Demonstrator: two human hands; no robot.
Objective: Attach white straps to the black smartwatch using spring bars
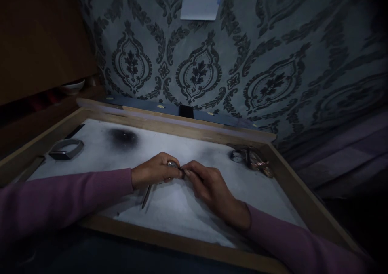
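Note:
My left hand (156, 170) is closed around a wristwatch (172, 164), whose round shiny face shows between thumb and fingers. My right hand (209, 185) meets it from the other side, thumb and forefinger pinched on a small dark part of the watch, apparently its strap; the fingers hide the detail. Below my left hand a thin dark rod (146, 197) slants over the white surface; its upper end is hidden, so I cannot tell whether it is held.
A wooden-rimmed tray (169, 235) with a white bottom lies under my hands. A grey-banded smartwatch (66, 149) is at its left, several watches (251, 159) are heaped at its right. Behind are patterned fabric (198, 72) and a pale rectangular sheet (200, 2).

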